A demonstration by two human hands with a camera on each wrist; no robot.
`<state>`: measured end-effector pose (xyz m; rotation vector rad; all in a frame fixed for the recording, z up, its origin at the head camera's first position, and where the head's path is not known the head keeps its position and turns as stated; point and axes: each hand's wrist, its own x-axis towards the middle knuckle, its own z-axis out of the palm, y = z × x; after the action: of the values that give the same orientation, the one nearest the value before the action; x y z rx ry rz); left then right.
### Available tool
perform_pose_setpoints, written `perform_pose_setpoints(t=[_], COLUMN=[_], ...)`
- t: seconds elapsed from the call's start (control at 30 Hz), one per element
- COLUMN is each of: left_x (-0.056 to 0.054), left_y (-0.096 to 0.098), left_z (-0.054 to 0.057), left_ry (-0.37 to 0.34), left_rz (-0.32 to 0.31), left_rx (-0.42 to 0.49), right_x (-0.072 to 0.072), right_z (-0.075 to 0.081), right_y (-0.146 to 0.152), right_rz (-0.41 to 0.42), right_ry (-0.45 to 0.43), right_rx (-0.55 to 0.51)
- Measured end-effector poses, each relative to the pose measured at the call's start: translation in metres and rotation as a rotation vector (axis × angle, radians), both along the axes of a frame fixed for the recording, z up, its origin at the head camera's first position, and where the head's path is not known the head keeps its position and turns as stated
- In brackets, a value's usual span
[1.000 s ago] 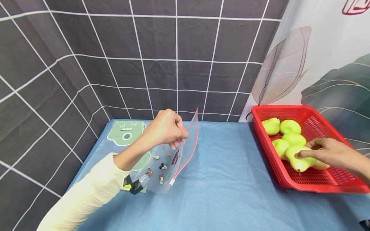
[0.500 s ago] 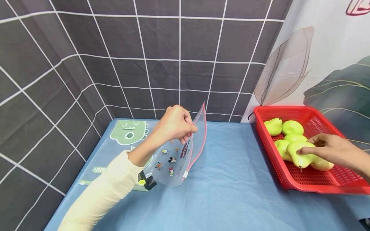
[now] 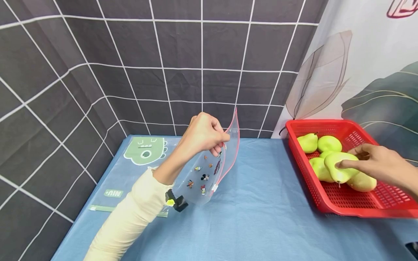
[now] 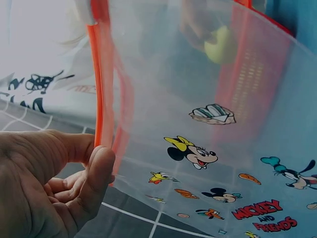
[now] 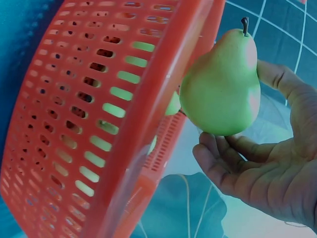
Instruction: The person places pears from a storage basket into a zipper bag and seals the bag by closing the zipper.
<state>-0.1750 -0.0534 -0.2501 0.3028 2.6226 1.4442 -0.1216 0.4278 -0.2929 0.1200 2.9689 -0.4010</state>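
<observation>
My left hand (image 3: 207, 134) pinches the top edge of a clear zip bag (image 3: 209, 174) with cartoon prints and a red zip strip. In the left wrist view thumb and finger grip that red strip, and the bag (image 4: 163, 109) hangs with its mouth parted. Over at the right, my right hand (image 3: 380, 165) holds a yellow-green pear (image 3: 339, 168) above the red basket (image 3: 369, 212). The right wrist view shows this pear (image 5: 223, 84) above the basket's rim, thumb on one side and fingers under it. Several other pears (image 3: 307, 143) lie in the basket.
Another clear bag with a green dinosaur print (image 3: 145, 150) lies flat at the back left of the blue tablecloth (image 3: 258, 203). Dark grid-patterned cloth (image 3: 176, 43) closes off the back and left. A white leaf-print curtain (image 3: 369, 47) hangs behind the basket.
My left hand has moved right and slightly up, carrying the bag's edge along. The pear in my right hand has risen a little from the others.
</observation>
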Motion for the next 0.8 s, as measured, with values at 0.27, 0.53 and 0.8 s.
perform_pose_setpoints(t=[0.27, 0.53, 0.8], left_x=[0.001, -0.005, -0.007], left_y=[0.002, 0.005, 0.010], left_z=[0.000, 0.004, 0.014], left_ry=[0.019, 0.021, 0.034], left_rz=[0.011, 0.018, 0.007], left_rx=[0.033, 0.043, 0.051], right_x=[-0.001, -0.006, -0.010], right_z=[0.008, 0.017, 0.029], right_y=[-0.010, -0.023, -0.041], right_rz=[0.020, 0.014, 0.043], right_ry=[0.069, 0.108, 0.136], right_rx=[-0.005, -0.019, -0.041])
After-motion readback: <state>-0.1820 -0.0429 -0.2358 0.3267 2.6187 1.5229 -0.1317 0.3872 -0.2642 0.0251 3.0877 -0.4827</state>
